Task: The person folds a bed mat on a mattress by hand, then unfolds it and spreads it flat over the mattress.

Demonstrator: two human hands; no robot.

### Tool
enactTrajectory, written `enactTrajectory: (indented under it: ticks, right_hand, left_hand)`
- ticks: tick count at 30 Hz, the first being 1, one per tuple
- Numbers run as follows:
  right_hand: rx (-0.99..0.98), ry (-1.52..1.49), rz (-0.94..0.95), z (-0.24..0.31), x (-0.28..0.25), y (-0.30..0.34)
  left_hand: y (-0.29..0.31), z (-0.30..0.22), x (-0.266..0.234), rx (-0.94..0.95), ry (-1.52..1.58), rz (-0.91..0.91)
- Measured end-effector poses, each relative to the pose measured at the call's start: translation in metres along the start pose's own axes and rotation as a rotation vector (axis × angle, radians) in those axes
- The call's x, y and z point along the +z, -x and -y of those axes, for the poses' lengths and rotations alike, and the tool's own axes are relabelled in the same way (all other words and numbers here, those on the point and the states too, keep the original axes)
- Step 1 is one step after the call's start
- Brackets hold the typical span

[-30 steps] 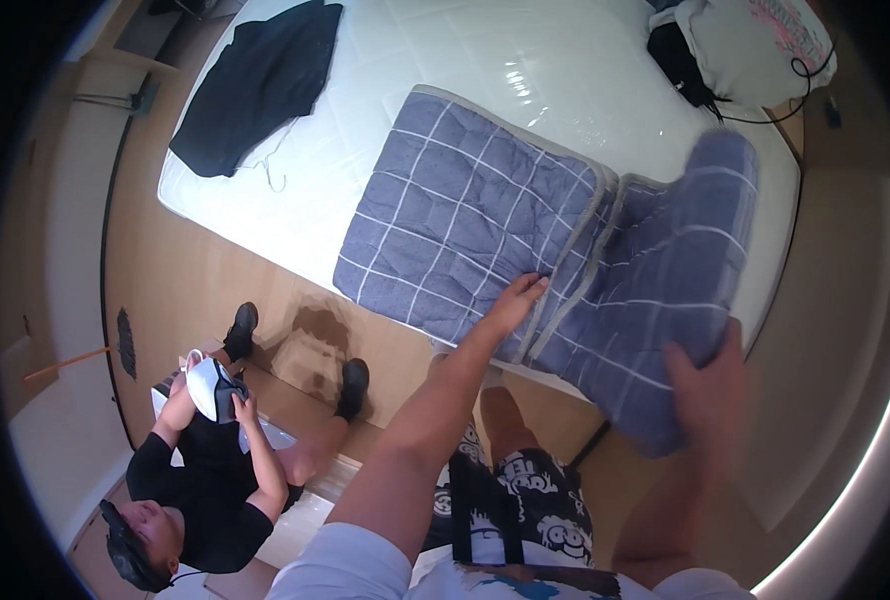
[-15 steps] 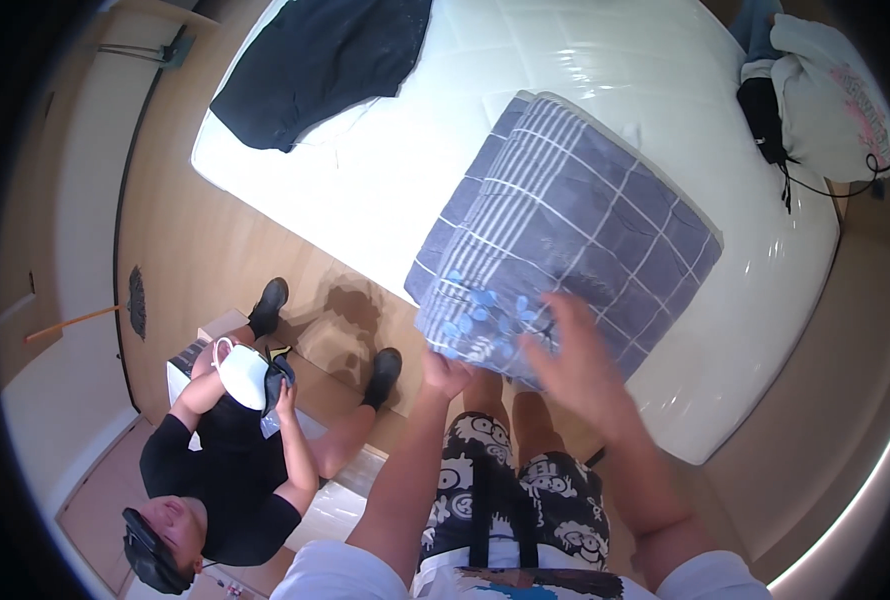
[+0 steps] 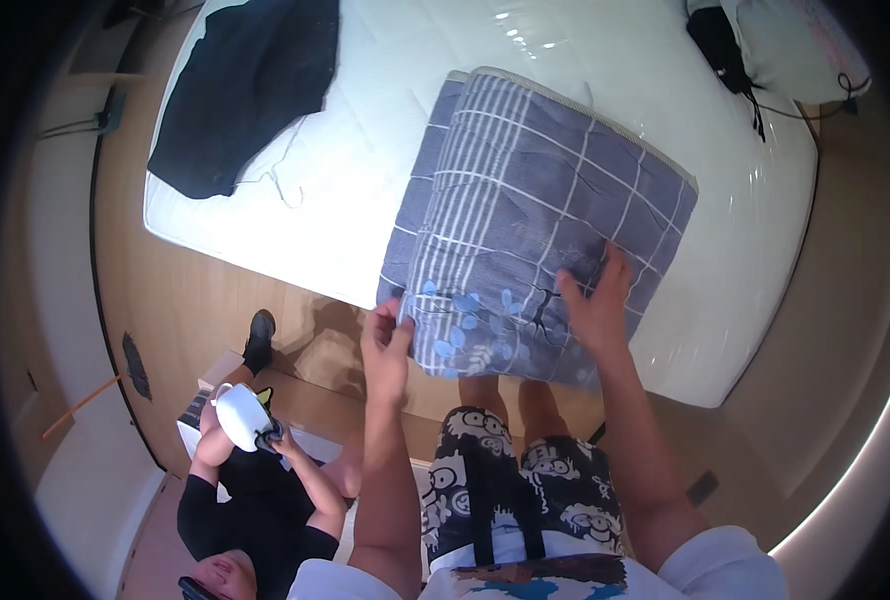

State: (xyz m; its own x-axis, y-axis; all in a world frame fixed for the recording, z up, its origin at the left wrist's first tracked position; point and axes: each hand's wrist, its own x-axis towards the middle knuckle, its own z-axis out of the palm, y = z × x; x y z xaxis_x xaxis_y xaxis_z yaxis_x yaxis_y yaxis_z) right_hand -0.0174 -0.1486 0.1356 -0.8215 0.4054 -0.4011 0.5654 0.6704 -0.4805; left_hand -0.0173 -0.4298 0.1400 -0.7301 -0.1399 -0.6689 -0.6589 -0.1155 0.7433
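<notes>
A folded grey-blue quilt [image 3: 555, 190] with white check lines, a band of stripes and light blue leaf prints lies over the near edge of the white mattress [image 3: 365, 220]. At its lower left edge my left hand [image 3: 385, 345] is closed, thumb and fingers pinching the folded layers. My right hand [image 3: 600, 305] lies over the quilt's near right part, thumb and fingers spread, holding nothing. Creases run in the cloth beside the right fingertips. The quilt's near edge hangs above my knees.
Dark clothing [image 3: 250, 95] lies on the mattress at the far left, with a thin hanger hook beside it. A light garment [image 3: 790, 50] and a black pouch [image 3: 720, 50] are at the far right. At lower left a seated person [image 3: 265, 520] holds a white object [image 3: 243, 418].
My left hand has gone left and up from under the quilt's near corner to its left edge. My right hand has slid right and up over the cloth. The view has shifted.
</notes>
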Motion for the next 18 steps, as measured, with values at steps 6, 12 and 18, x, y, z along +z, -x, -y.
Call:
enactTrajectory:
  ticks: [6, 12, 18]
  right_hand:
    - [0.448, 0.115, -0.517, -0.097, -0.012, -0.031]
    - [0.697, -0.634, -0.106, -0.16, -0.028, -0.024]
    - [0.115, -0.265, -0.165, -0.106, 0.012, -0.006]
  left_hand:
    - [-0.045, -0.038, 0.052, 0.152, -0.671, 0.209]
    - [-0.055, -0.039, 0.064, 0.351, -0.485, 0.256]
    - [-0.085, -0.016, 0.012, 0.453, -0.594, -0.101]
